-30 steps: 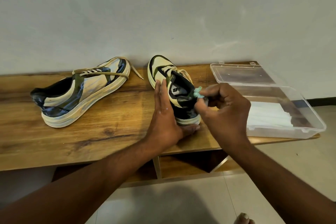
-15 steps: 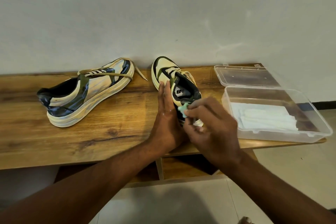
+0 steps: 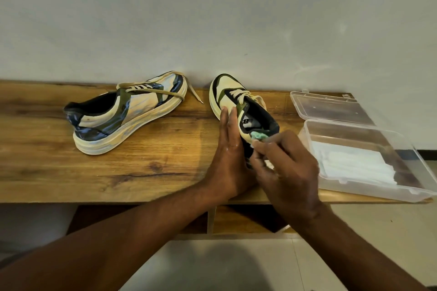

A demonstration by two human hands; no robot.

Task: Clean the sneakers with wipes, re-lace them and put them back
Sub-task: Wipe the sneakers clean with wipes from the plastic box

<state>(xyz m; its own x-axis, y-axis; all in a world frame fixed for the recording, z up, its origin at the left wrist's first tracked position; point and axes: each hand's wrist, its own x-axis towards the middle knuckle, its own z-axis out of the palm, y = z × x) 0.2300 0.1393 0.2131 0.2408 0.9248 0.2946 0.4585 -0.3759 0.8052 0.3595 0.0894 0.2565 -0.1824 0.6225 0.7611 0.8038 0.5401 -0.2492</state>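
Observation:
Two cream, green and dark blue sneakers stand on the wooden bench (image 3: 118, 172). The left sneaker (image 3: 123, 111) lies side-on with its beige lace loose across the top. The right sneaker (image 3: 238, 106) points toe-first at the wall. My left hand (image 3: 230, 158) lies flat along that shoe's left side, fingers straight, steadying it. My right hand (image 3: 283, 170) pinches a small crumpled mint-green wipe (image 3: 259, 136) against the heel collar. The heel and rear sole are hidden behind both hands.
A clear plastic box (image 3: 423, 191) with its lid (image 3: 331, 106) folded back sits at the bench's right end and holds a stack of white wipes (image 3: 350, 165). A grey wall runs right behind the bench. Open shelf compartments and pale floor tiles lie below.
My right hand dropped with the wipe from the top of the shoe's collar to the heel area and now rubs slightly higher again. My left hand stays pressed on the shoe's side.

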